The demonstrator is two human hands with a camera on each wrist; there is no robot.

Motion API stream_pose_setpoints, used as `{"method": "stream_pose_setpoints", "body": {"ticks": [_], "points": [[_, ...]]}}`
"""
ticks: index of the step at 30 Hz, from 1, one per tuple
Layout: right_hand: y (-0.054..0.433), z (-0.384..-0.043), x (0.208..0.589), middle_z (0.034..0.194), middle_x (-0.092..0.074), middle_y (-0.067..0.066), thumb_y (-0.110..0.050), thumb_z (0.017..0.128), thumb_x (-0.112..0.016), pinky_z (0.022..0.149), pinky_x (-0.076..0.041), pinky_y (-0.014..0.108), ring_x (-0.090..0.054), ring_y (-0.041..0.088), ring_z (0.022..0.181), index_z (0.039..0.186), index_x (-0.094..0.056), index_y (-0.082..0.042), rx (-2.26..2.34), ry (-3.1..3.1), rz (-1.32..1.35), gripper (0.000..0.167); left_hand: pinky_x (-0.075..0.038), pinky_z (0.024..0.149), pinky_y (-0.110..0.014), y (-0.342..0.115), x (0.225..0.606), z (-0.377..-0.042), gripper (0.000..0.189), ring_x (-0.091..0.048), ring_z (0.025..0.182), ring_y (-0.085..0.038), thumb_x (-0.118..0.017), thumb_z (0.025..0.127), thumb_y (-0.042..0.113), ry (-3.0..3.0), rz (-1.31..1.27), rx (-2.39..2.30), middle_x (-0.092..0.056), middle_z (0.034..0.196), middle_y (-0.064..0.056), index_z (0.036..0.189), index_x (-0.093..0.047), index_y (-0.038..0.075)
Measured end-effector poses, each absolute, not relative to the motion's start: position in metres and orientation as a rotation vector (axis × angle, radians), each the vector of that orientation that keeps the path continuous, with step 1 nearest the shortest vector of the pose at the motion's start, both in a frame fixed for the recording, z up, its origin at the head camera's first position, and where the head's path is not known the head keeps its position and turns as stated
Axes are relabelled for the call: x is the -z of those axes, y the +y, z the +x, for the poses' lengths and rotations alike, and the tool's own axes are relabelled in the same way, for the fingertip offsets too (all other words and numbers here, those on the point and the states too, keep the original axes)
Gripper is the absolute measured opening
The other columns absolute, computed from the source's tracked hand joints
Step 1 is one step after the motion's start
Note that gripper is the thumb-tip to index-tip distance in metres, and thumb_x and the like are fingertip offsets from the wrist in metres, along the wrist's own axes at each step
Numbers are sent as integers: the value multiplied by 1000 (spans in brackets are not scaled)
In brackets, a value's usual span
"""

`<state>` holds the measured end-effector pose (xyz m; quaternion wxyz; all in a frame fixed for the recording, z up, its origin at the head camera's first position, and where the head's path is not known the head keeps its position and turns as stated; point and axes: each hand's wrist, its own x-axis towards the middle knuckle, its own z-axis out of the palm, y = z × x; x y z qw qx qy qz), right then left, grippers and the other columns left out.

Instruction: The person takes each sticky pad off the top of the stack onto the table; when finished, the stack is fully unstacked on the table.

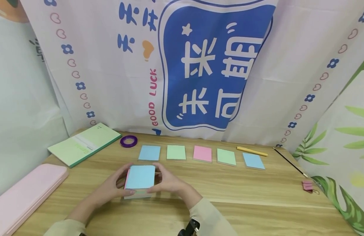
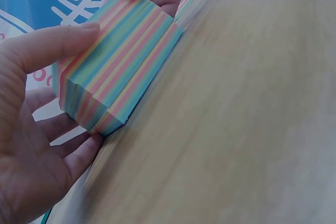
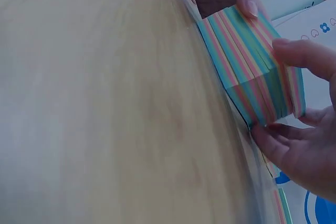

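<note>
A thick stack of sticky note pads (image 1: pixel 141 177) rests on the table with a blue sheet on top. Its sides show pink, yellow, green and blue stripes (image 2: pixel 118 59), and the layers are slightly out of line. My left hand (image 1: pixel 111 187) grips the stack from the left, thumb on the near side and fingers around the far side. From the right, my right hand (image 1: pixel 171 182) holds it the same way. In the right wrist view, the right thumb presses the striped edge (image 3: pixel 249 59). Parts of the far fingers are hidden behind the stack.
Beyond the hands lies a row of single pads: blue (image 1: pixel 149 153), green (image 1: pixel 176 152), pink (image 1: pixel 202 154), green (image 1: pixel 226 157), blue (image 1: pixel 253 161). Purple tape (image 1: pixel 122 142), a green notebook (image 1: pixel 84 144) and a pink case (image 1: pixel 31 193) lie left; a yellow pen (image 1: pixel 252 151), brush (image 1: pixel 289 162) and binder clip (image 1: pixel 307 186) right.
</note>
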<state>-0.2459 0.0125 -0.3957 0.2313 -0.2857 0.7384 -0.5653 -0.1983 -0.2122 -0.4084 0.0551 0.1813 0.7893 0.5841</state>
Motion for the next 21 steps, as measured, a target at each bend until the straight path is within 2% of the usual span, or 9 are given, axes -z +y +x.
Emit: {"method": "stream_pose_setpoints", "body": {"ticks": [8,13,17,19,21], "points": [[60,-249,390,113,-49,18,21,64,-57,75,-47,35,-54,27,92,133,-18,-7,1907,1696,-603,84,-30,92,-38,-211,411,-201,89,-23,118,-44,-72,70,16,2454,570,-1737,-21,132,-30,135,-14,-2],[119,-255,386,110,-49,17,22,68,-51,77,-46,37,-55,24,87,134,-13,-11,1983,1575,-614,83,-29,93,-40,-209,409,-201,89,-25,118,-43,-72,69,19,2505,523,-1685,-24,130,-29,134,-17,-3],[175,-257,382,116,-41,22,19,71,-50,82,-42,39,-52,25,93,135,-11,-13,2027,1570,-658,81,-22,95,-51,-208,406,-199,92,-25,118,-43,-74,65,25,2636,476,-1591,-28,130,-28,133,-20,-3],[206,-256,381,124,-28,30,17,73,-50,85,-40,40,-50,24,96,136,-9,-15,2030,1617,-647,82,-18,94,-55,-208,405,-199,93,-25,118,-43,-75,64,29,2709,468,-1537,-29,130,-27,133,-21,-3],[236,-253,380,126,-22,31,17,74,-48,87,-38,41,-50,24,96,136,-9,-17,2036,1663,-613,81,-15,94,-57,-208,404,-199,94,-22,119,-43,-75,63,30,2750,467,-1507,-29,131,-26,133,-22,-3]]}}
